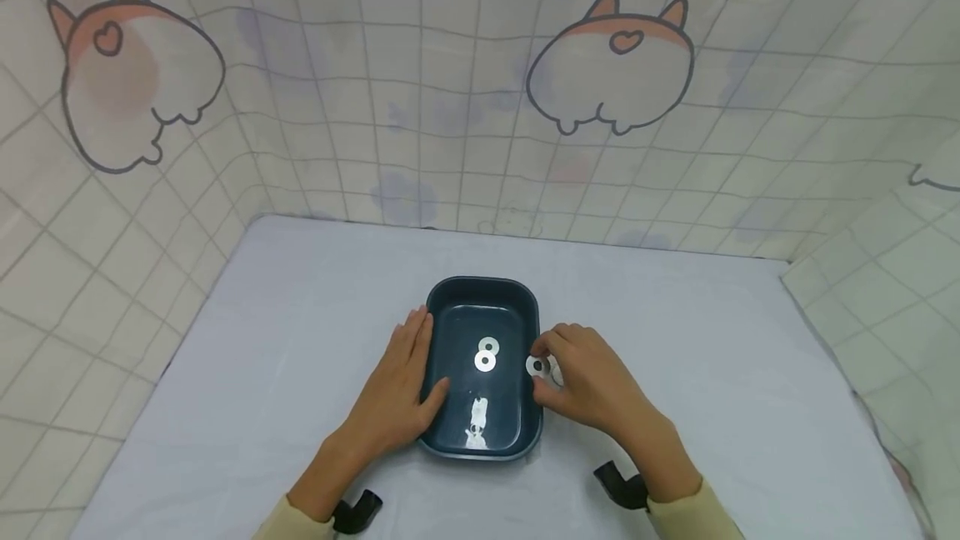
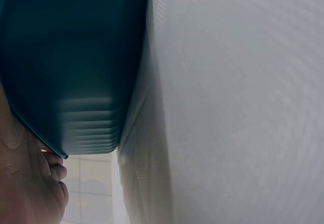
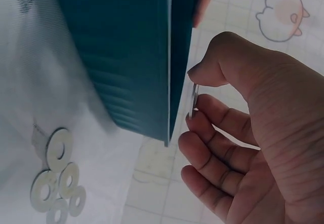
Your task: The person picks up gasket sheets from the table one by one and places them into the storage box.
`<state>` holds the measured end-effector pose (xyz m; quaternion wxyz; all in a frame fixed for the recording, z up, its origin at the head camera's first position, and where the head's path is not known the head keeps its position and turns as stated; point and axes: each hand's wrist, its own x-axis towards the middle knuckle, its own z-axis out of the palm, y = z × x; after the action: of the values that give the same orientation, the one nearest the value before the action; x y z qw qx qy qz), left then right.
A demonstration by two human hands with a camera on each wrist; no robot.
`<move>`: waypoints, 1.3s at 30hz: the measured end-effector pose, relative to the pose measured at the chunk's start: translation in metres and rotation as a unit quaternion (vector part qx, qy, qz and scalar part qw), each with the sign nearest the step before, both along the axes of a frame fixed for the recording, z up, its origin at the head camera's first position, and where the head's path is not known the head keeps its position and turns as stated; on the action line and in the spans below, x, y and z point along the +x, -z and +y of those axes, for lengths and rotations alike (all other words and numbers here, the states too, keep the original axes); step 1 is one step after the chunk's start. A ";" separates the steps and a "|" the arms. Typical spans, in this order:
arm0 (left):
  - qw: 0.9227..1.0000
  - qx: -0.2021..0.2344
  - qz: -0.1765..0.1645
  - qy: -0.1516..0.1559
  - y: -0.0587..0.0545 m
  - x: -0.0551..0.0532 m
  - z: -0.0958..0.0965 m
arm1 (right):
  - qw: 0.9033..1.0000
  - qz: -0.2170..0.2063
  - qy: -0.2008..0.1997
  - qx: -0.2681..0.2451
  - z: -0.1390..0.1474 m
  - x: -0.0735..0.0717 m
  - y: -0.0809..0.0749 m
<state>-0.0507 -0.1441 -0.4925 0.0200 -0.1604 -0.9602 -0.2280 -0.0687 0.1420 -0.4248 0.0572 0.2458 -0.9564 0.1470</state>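
A dark blue tray (image 1: 481, 450) stands on the table with two metal washers (image 1: 485, 361) lying on its floor, one overlapping the other. Along its left rim rests my left hand (image 1: 393, 390), fingers straight and thumb over the edge; the left wrist view shows the tray's outer wall (image 2: 76, 57) beside that palm (image 2: 30, 188). Beside the right rim, my right hand (image 1: 592, 377) pinches a flat washer (image 3: 193, 100), seen edge-on in the right wrist view, between thumb and fingers. Several more washers (image 3: 61, 148) of different sizes lie on the table there.
A white cloth (image 1: 300, 298) covers the table. Behind and at the sides hangs a tile-patterned curtain (image 1: 450, 107) with cartoon animals. Black wrist mounts (image 1: 622, 486) sit at both wrists.
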 end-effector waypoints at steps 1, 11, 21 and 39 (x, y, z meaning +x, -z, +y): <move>1.000 0.001 -0.001 0.000 0.000 0.000 0.000 | 1.000 -0.004 -0.002 -0.003 -0.001 -0.001 -0.001; 1.000 0.001 -0.001 0.001 0.001 0.000 -0.001 | 1.000 -0.017 -0.021 -0.004 -0.012 -0.012 -0.005; 1.000 0.004 -0.006 0.001 0.002 0.000 -0.004 | 0.997 -0.043 -0.060 -0.007 -0.026 -0.019 -0.018; 1.000 0.014 0.001 0.010 0.003 -0.002 -0.002 | 0.994 -0.053 -0.099 0.018 -0.036 -0.024 -0.023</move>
<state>-0.0530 -0.1462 -0.4960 0.0212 -0.1703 -0.9552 -0.2412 -0.0931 0.1060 -0.4020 -0.0128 0.3317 -0.9317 0.1477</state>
